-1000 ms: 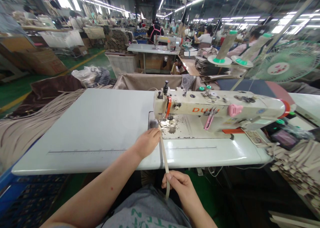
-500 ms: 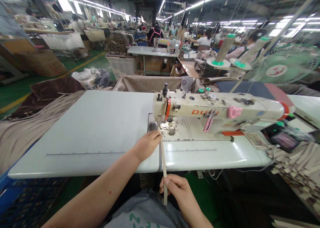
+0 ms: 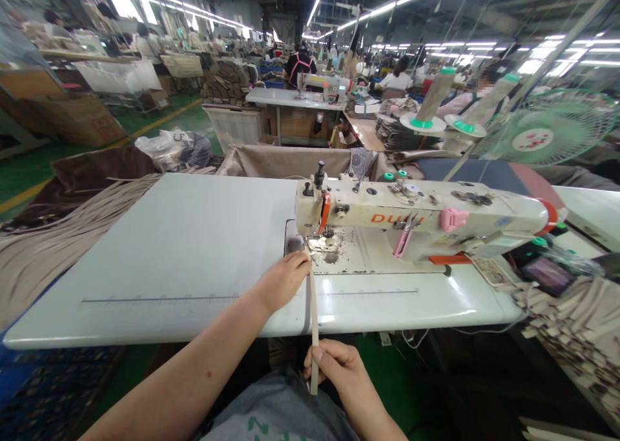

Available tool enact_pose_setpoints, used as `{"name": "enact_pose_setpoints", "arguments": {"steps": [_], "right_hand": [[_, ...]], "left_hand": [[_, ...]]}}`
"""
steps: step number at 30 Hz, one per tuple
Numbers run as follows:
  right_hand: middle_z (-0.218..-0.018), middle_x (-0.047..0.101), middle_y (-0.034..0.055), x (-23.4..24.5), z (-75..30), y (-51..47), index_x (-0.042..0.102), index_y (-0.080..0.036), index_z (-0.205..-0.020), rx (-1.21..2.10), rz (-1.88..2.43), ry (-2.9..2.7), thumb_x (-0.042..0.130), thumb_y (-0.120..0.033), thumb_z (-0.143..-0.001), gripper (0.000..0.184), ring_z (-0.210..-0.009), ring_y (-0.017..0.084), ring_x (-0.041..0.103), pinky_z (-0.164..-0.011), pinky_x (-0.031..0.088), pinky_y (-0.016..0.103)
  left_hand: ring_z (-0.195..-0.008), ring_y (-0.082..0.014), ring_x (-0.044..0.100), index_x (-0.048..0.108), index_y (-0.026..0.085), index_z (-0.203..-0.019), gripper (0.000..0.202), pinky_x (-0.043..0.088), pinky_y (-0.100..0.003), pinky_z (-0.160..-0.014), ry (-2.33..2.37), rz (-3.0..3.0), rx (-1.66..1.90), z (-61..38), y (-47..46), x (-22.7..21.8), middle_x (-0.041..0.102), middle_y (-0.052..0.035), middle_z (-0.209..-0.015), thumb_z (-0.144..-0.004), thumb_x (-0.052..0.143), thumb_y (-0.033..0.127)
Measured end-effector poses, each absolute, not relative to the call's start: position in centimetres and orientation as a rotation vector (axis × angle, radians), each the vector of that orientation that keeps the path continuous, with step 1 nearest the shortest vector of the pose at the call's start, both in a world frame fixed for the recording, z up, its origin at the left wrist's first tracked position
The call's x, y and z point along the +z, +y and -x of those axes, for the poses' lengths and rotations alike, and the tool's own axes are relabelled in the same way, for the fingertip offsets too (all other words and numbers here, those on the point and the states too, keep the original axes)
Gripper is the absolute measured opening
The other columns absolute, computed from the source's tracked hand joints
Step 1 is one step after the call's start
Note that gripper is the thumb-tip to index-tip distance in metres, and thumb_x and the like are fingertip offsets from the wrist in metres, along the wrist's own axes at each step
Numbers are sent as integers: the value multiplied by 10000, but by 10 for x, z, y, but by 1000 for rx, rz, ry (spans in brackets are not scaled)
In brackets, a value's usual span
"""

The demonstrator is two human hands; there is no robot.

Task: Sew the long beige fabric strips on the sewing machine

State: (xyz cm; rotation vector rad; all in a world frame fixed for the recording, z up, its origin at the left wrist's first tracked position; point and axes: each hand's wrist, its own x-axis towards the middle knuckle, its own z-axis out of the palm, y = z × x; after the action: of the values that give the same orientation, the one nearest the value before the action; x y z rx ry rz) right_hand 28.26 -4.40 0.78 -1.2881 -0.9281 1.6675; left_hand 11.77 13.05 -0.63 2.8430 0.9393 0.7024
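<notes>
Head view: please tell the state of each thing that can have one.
Beige strip: extended between both hands
Left hand: fingertips on the strip, grip partly hidden
Right hand: pinching the strip
Sewing machine: running or stopped, cannot tell
Pink-handled snips: upright against the machine
Thread cones: seated on discs
Fan: spinning or still, cannot tell
Strips at left: draped loosely

Single head view — worn by the operator, faces forward and tips down over their own shirt (image 3: pixel 285 418) at the bottom edge. Right hand (image 3: pixel 334 367) close to the lens, left hand (image 3: pixel 285 278) slightly farther out. Looks across the white table (image 3: pixel 203 234) from the front edge; sewing machine (image 3: pixel 426 203) at mid-range, right of centre. Wide angle — reaches the green floor (image 3: pixel 194 124) and distant ceiling lights (image 3: pixel 318 0) up top.
</notes>
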Motion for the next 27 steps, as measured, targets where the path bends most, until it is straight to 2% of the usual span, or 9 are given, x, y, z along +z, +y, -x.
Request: {"name": "enact_pose_setpoints", "arguments": {"steps": [5,12,15,18,22,27], "right_hand": [[-667,671,17,15,-283,-43,756,-167,-701,1673,1202,-1012,762,-518,-846,380,-654,156,593,-678,460,269],[-774,642,17,18,-287,-36,738,-192,-729,1396,1305,-1219,780,-441,-823,268,-763,190,579,-739,450,302],[-836,708,35,16,-286,-35,774,-199,-893,1446,1302,-1102,756,-451,-851,256,-803,198,623,-778,486,314],[-798,742,35,16,-284,-37,756,-199,-1024,1599,1246,-925,746,-500,-863,342,-747,185,657,-728,521,304],[-725,736,33,19,-283,-41,774,-171,-866,1595,1267,-875,777,-528,-835,359,-682,167,664,-693,537,283],[-705,730,31,20,-283,-44,783,-166,-825,1584,1294,-856,766,-522,-850,357,-659,162,654,-677,530,277]], "left_hand": [[-1158,-239,628,618,166,-1108,185,560,-400,-1028,1012,-2886,697,-118,128,-9,641,-114,-1176,-1004,466,145],[-1165,-249,617,623,170,-1092,188,552,-415,-1032,976,-2881,685,-116,129,-10,647,-113,-1134,-1015,452,164],[-1141,-243,629,625,166,-1075,201,552,-414,-1025,1019,-2867,729,-117,128,-9,647,-120,-1156,-1024,431,172],[-1159,-246,628,626,158,-1082,200,540,-416,-1044,1030,-2883,743,-117,127,-10,657,-123,-1159,-1025,435,177],[-1175,-249,624,628,168,-1111,206,524,-444,-1071,1036,-2887,740,-117,128,-11,665,-116,-1171,-1026,441,187],[-1192,-248,618,627,159,-1112,212,534,-435,-1063,1016,-2872,696,-117,129,-10,668,-118,-1154,-1030,433,183]]}}
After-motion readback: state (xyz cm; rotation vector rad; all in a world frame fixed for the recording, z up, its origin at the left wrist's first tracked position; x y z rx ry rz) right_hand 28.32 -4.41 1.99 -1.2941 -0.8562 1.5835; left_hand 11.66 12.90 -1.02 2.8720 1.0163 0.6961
